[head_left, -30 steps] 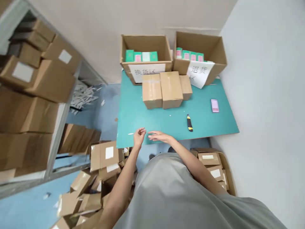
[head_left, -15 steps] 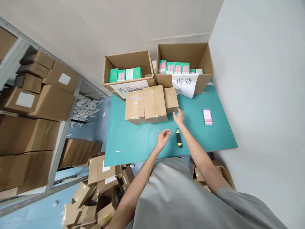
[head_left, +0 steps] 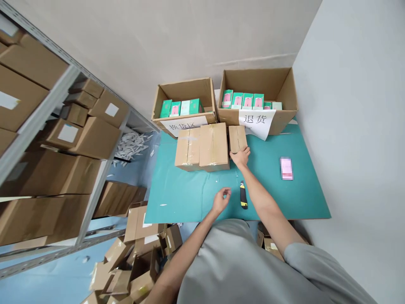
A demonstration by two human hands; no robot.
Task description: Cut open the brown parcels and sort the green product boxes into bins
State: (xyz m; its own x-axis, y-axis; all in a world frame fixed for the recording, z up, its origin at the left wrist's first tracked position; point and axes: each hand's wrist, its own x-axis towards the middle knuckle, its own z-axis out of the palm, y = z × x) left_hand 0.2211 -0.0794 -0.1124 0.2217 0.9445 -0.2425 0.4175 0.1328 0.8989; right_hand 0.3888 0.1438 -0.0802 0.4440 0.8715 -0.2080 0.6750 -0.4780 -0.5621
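Just below the frame's centre, our left hand [head_left: 221,201] has narrow, curled fingers, nothing visible inside. Slightly right and higher, our right hand [head_left: 241,158] has now reached the small carton [head_left: 237,138], fingers spread across its near end; firmness we cannot tell.

small brown cardboard box [head_left: 237,138], top closed, on the green table [head_left: 183,194]
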